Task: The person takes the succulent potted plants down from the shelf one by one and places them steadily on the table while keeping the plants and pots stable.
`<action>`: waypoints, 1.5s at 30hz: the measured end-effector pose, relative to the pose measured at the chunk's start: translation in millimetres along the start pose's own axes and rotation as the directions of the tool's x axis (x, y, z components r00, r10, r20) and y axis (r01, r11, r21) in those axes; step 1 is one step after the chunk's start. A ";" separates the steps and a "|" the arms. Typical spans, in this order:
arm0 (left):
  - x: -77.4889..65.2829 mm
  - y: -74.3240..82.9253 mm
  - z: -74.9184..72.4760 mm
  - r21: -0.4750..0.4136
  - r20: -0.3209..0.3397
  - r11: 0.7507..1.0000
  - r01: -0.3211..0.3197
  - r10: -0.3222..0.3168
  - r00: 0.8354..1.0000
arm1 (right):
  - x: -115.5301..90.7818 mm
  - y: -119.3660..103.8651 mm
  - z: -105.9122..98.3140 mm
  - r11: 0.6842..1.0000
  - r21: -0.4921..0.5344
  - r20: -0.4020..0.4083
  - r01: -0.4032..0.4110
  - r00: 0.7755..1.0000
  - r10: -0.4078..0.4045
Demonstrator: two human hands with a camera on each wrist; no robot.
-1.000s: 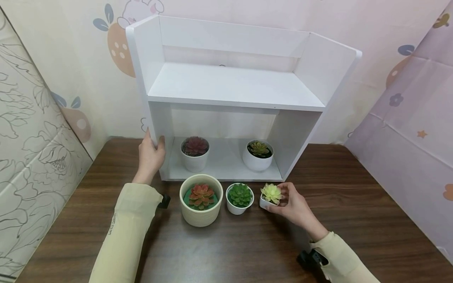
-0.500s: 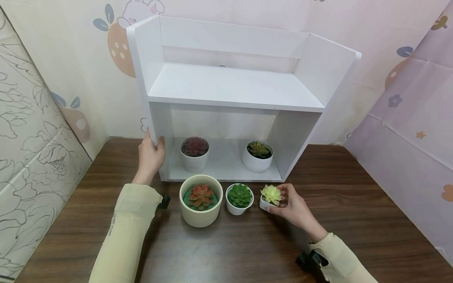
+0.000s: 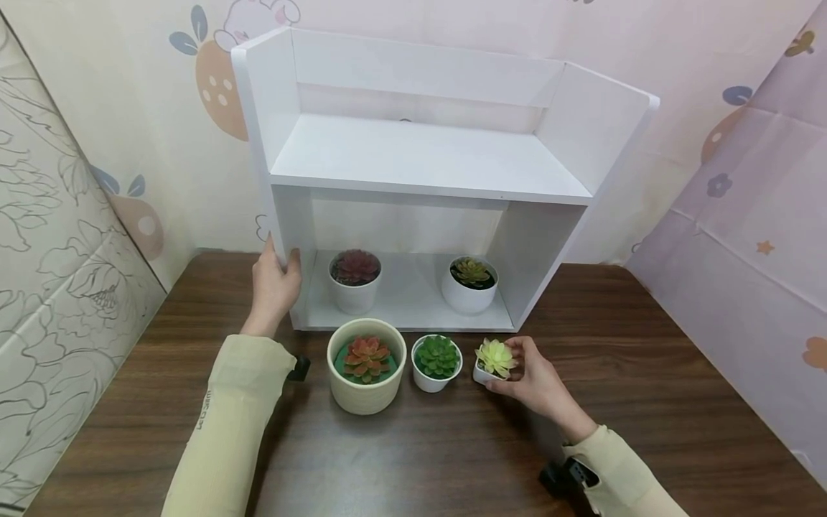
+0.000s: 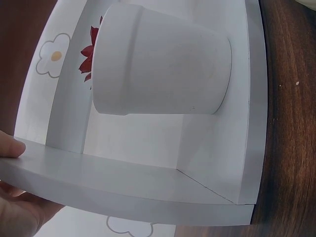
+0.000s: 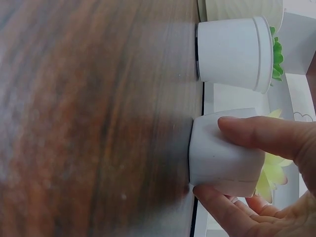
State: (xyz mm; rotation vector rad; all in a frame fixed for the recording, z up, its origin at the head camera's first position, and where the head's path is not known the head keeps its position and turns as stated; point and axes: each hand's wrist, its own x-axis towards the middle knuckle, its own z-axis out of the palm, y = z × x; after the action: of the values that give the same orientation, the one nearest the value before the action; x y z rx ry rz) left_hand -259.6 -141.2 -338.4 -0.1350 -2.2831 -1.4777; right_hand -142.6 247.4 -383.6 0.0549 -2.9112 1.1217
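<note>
My left hand (image 3: 274,287) grips the left side panel of a white two-tier shelf (image 3: 426,154); in the left wrist view the thumb (image 4: 12,147) lies on the panel's inner face and the fingers behind it. With thumb and fingers my right hand (image 3: 539,380) holds a small white pot (image 5: 224,153) bearing a pale yellow-green succulent (image 3: 495,357). This pot sits on the table at the shelf's front right. To its left stand a white pot with a green succulent (image 3: 437,357) and a larger cream pot (image 3: 365,397) with an orange-red succulent (image 3: 367,359).
On the shelf's lower tier stand a white pot with a dark red succulent (image 3: 357,268) at left and a round white pot (image 3: 470,298) with a green succulent at right. All rests on a dark wooden table (image 3: 413,467), with patterned walls (image 3: 762,237) around it.
</note>
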 end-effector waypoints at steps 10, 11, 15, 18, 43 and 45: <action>0.7 -1.7 -0.8 -0.001 -0.007 1.000 -0.002 0.002 1.000 | -0.1 -3.2 -1.4 0.996 -0.084 0.033 0.036 0.999 -0.034; 0.9 -2.2 -0.4 -0.001 -0.008 1.000 -0.003 0.003 1.000 | -0.2 -3.8 -2.0 0.994 -0.102 0.041 0.039 0.999 -0.034; 1.4 -1.7 -0.5 0.000 -0.011 1.000 -0.010 0.010 1.000 | -0.2 -9.4 -6.6 0.987 -0.140 0.059 0.078 0.996 -0.070; 1.9 -0.8 -0.6 -0.001 -0.013 1.000 -0.012 0.012 1.000 | -0.5 -16.2 -11.1 0.983 -0.142 0.054 0.117 0.992 -0.110; 2.1 -3.0 0.2 0.003 -0.010 1.000 -0.001 0.001 1.000 | 16.4 -80.2 -11.3 0.953 0.000 -0.023 0.304 0.952 -0.304; 2.0 -2.9 0.6 0.003 -0.008 1.000 0.002 -0.002 1.000 | 20.0 -85.9 -9.8 0.950 0.025 -0.026 0.310 0.951 -0.309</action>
State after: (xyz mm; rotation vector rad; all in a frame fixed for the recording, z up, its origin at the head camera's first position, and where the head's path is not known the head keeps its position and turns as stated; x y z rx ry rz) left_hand -262.4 -142.2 -340.3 -0.1266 -2.2798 -1.4730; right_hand -159.0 189.8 -318.1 0.4795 -2.7370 1.0991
